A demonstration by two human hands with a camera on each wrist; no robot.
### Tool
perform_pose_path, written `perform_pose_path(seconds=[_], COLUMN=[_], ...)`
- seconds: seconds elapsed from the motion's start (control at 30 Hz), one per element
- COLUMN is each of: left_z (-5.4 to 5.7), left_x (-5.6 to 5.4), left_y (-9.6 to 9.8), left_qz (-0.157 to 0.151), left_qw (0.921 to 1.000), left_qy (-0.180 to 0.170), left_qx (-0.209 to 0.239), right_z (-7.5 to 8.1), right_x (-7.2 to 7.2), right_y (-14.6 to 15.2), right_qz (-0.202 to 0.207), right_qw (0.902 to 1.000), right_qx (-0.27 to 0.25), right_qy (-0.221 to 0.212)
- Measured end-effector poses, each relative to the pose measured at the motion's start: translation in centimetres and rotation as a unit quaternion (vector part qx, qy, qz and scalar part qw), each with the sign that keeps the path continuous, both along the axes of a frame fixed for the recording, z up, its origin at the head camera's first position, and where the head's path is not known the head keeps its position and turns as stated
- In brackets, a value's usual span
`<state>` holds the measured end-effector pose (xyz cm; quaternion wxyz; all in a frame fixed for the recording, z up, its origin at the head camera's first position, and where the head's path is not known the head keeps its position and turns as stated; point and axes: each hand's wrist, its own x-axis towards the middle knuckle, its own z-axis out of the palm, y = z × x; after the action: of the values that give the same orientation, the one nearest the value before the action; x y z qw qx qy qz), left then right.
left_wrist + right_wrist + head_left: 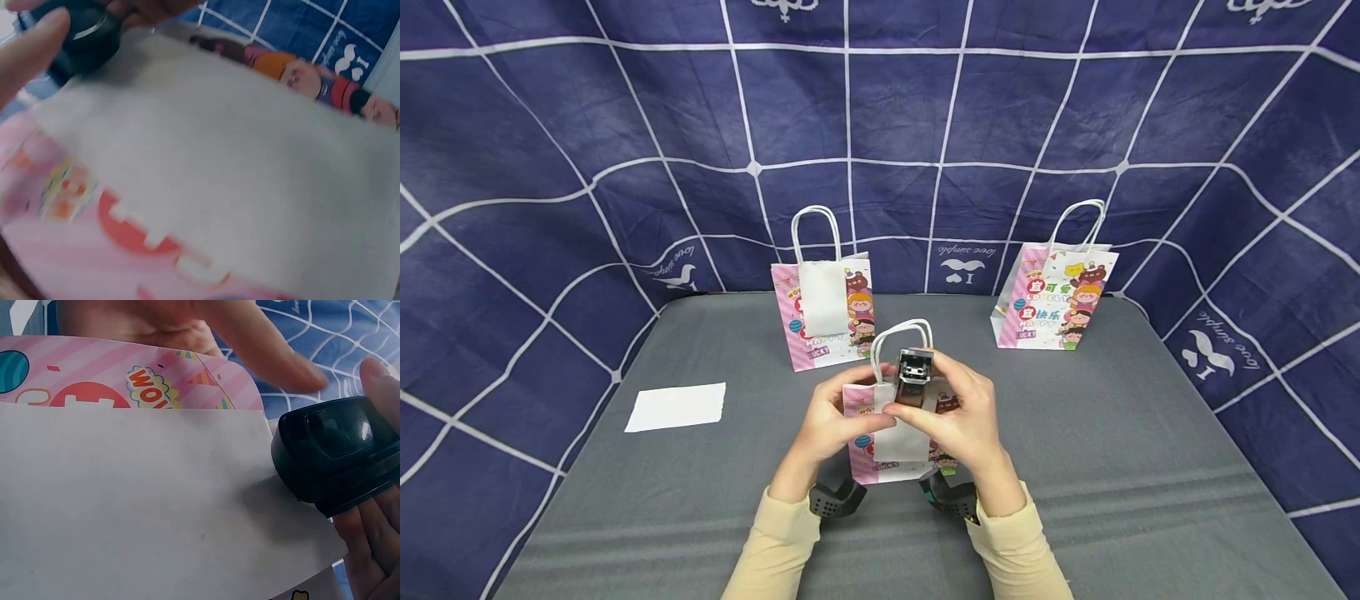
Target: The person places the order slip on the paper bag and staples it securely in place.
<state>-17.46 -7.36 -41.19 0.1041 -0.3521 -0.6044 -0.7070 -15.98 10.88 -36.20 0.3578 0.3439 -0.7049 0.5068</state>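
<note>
In the head view, a small pink-and-white gift bag (pixel 859 471) with white twisted handles stands between both hands. A white paper (pixel 898 446) covers much of its printed front. My right hand (pixel 967 408) grips a dark stapler (pixel 913 375), thumb in front, its nose at the bag's top edge beside the handles. The right wrist view shows the black stapler (pixel 337 447) over the upper corner of the white paper (pixel 125 500). My left hand (pixel 829 421) holds the bag's left side, thumb in front and fingers behind the rim.
Behind on the grey table (pixel 700 517) stands another gift bag (pixel 786 333) with a white paper (pixel 823 300) on its front. A third bag (pixel 1048 308), its printed front uncovered, stands at back right. A loose white slip (pixel 676 407) lies at left. Blue gridded cloth (pixel 895 100) encloses the table.
</note>
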Motion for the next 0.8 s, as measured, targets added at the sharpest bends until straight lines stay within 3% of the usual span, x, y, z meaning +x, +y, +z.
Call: perform_pose_path(seconds=[0.17,0.43,0.7,0.8], left_z=[-0.04,-0.37,-0.43,-0.59], left_x=[0.36,0.4,0.2,0.03], left_y=[0.78,0.95,0.9,0.97], left_qz=[0.055,0.05,0.09,0.097], left_qw=[0.9982,0.9979,0.9946,0.9939], left_qy=[-0.021,-0.032,0.024,0.036], left_qx=[-0.016,-0.026,-0.046,-0.037], right_z=[0.02,-0.05,0.22,0.35], right_x=[-0.04,-0.02,0.32,0.31], right_y=[0.1,0.36,0.63,0.97], right_qz=[0.007,0.018,0.016,0.042], right_qw=[1.0,0.9997,0.9978,0.9974], right_qx=[0.004,0.012,0.019,0.005], right_qy=[0.001,-0.013,-0.062,-0.058])
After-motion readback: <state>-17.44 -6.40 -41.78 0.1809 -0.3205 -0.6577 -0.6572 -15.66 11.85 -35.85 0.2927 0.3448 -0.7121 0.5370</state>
